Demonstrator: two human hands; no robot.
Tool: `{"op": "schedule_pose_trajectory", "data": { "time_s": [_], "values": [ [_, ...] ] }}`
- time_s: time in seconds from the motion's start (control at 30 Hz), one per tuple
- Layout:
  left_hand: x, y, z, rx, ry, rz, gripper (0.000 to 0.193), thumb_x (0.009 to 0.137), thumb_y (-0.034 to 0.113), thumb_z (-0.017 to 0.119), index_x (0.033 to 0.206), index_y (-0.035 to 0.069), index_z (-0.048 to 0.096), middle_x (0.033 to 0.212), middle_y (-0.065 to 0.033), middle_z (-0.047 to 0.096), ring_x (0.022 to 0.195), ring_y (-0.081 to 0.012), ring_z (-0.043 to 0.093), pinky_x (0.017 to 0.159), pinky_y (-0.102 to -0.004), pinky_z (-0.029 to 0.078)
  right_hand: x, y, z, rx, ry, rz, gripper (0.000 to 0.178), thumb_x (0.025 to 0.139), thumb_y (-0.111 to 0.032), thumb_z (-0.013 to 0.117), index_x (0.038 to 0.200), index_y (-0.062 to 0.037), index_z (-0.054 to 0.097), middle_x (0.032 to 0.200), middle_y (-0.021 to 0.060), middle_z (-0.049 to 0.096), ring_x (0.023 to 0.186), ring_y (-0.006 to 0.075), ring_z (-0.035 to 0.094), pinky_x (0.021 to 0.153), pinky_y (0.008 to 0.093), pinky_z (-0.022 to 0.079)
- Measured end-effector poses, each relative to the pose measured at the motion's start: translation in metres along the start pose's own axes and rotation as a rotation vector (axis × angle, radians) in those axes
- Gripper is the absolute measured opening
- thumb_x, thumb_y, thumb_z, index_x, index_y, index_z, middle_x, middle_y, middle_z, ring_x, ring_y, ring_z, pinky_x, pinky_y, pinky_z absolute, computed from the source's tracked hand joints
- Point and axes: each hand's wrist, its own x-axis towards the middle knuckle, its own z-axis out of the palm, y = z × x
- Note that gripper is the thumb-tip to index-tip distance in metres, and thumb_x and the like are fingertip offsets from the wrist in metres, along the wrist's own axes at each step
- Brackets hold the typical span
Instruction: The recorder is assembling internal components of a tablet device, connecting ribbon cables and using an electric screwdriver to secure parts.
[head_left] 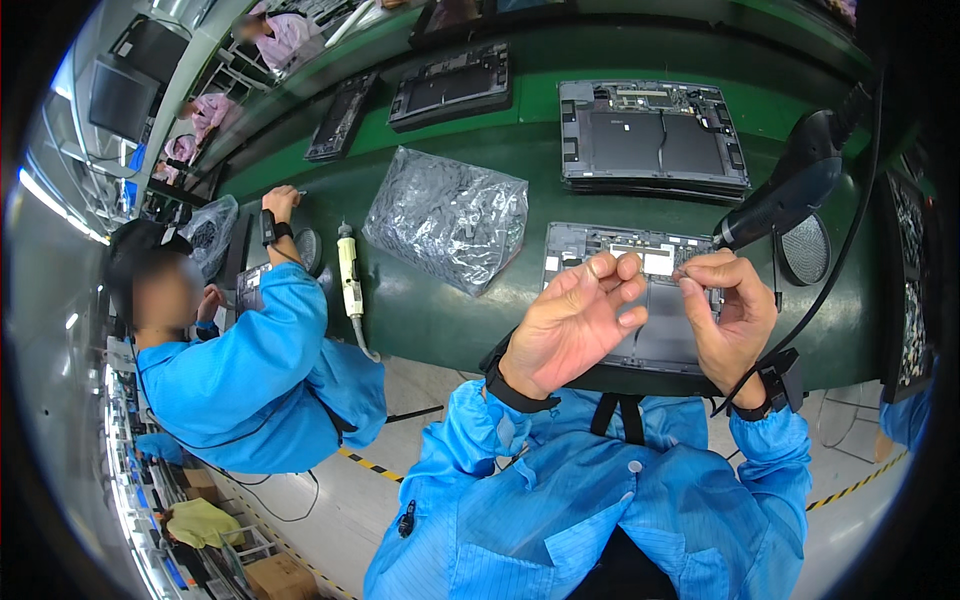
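A laptop base (660, 325) lies on the green bench before me, its circuit board and dark battery exposed. My left hand (570, 325) hovers over its left part, palm turned up, fingers loosely curled and apart, with nothing seen in it. Above the right part, my right hand (735, 315) pinches thumb and forefinger together; whatever is between the tips is too small to make out. Both wrists wear black bands. Just beyond the right hand hangs a black electric screwdriver (790, 185), tip down near the laptop's far right corner. A round dish (803, 250) of small parts sits to its right.
A stack of laptop bases (650, 140) stands behind. Left of it lies a clear plastic bag (445, 215) of dark parts, then a pale electric screwdriver (349, 270). A co-worker in blue (240, 370) sits at left. A black cable (845, 250) loops by my right wrist.
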Motion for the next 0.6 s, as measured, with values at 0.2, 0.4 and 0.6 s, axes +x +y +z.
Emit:
{"op": "schedule_pose_trajectory", "data": {
  "time_s": [0.2,0.4,0.6],
  "values": [
    [0.002,0.013,-0.005,0.361,0.156,0.057,0.034,0.099,0.042,0.082,0.104,0.016,0.061,0.128,-0.0042,0.059,0.126,-0.0229,0.056,0.109,-0.0407,0.046,0.001,0.008,-0.024,-0.120,0.016,0.038,0.013,0.087,0.010,0.081,0.095,0.0035,0.073,0.099,0.0131,0.079,0.089,0.0191,0.075,0.078,0.0298,0.057],
    [0.045,0.031,0.000,1.579,0.007,0.033,0.014,0.101,0.010,0.075,0.111,0.000,0.078,0.110,-0.0074,0.076,0.100,-0.0137,0.066,0.090,-0.0300,0.050,-0.004,0.033,-0.058,-0.313,-0.024,-0.006,0.017,0.085,0.011,0.080,0.098,0.0022,0.075,0.100,0.0139,0.080,0.089,0.0242,0.076,0.077,0.0325,0.059],
    [0.080,-0.005,-0.008,1.511,0.007,-0.098,0.019,0.099,0.014,0.079,0.109,-0.002,0.078,0.093,-0.0010,0.076,0.082,-0.0071,0.057,0.074,-0.0258,0.046,0.003,0.028,-0.054,-0.438,-0.168,-0.218,0.022,0.080,0.010,0.084,0.099,0.0010,0.076,0.102,0.0131,0.080,0.089,0.0295,0.076,0.077,0.0371,0.061]
  ]
}}
